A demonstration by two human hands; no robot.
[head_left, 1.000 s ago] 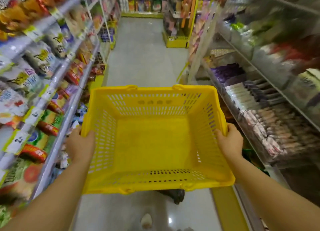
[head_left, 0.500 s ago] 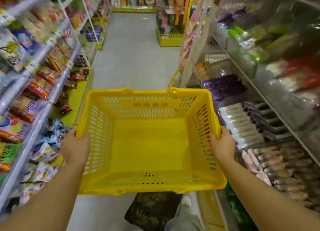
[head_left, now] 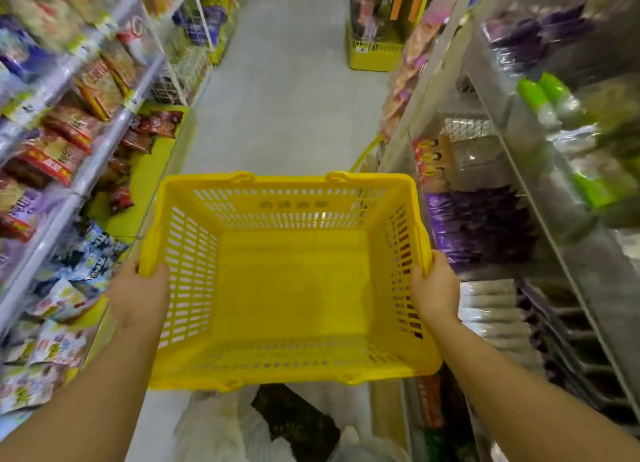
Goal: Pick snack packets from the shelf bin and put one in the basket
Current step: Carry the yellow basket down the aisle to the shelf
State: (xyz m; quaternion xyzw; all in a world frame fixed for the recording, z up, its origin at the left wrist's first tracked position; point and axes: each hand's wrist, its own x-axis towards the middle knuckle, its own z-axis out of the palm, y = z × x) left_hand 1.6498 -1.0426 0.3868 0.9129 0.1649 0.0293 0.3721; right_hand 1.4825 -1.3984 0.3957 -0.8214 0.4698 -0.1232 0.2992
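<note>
The left hand (head_left: 138,293) and right hand (head_left: 434,288) are gripping the yellow basket's (head_left: 291,192) side rims; snack packets (head_left: 91,255) are lying leftward on the shelf (head_left: 86,175), nearest the left hand.

Fingers of left hand (head_left: 138,295) hidden behind basket (head_left: 291,371) left wall. Fingers of right hand (head_left: 437,288) hidden behind right wall. Forearms (head_left: 86,409) cut by bottom edge. Lettering (head_left: 293,204) on basket far wall too small to read. Snack packets (head_left: 69,302) left of basket smeared, print unreadable. Purple packets (head_left: 478,226) right of basket blurred. Dark patterned thing (head_left: 294,423) below basket partly hidden by near rim, kind unclear.
</note>
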